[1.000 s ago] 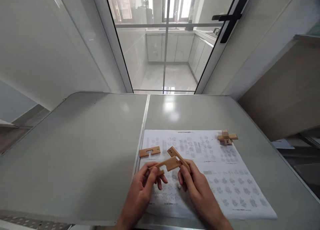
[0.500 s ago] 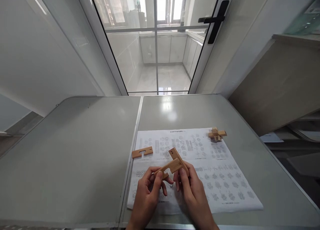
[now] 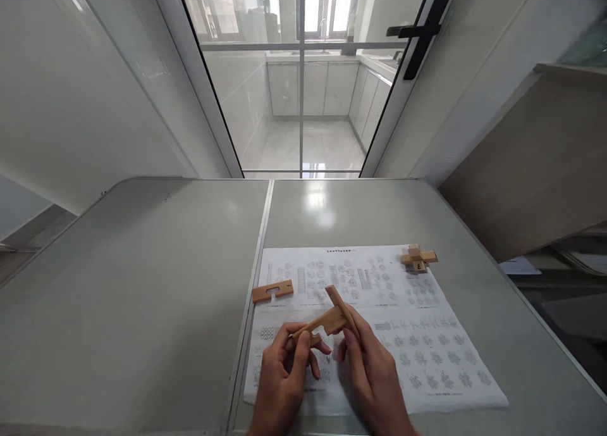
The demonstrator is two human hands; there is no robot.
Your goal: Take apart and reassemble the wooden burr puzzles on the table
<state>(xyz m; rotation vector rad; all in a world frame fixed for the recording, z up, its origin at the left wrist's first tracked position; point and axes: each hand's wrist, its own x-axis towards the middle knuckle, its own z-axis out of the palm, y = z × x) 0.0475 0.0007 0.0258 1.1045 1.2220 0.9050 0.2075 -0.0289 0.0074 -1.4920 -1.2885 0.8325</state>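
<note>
My left hand (image 3: pixel 289 366) pinches the lower left end of a notched wooden puzzle piece (image 3: pixel 333 321). My right hand (image 3: pixel 367 360) grips a second wooden puzzle piece (image 3: pixel 334 295), which slants up and to the left. The right end of the notched piece meets the second piece; whether they interlock I cannot tell. Beyond my left hand, a third wooden piece (image 3: pixel 284 288) with a cut-out slot lies at the left edge of the printed sheet (image 3: pixel 351 385).
An assembled wooden cross-shaped puzzle (image 3: pixel 417 259) rests at the sheet's far right corner. The grey table (image 3: pixel 180 297) has a metal seam left of the sheet. Behind it stands a glass door (image 3: pixel 327 138) with a black handle (image 3: pixel 422 34).
The piece in my right hand has turned, so its face marked 2 no longer shows. The notched piece has tilted slightly with it. The view has shifted a little.
</note>
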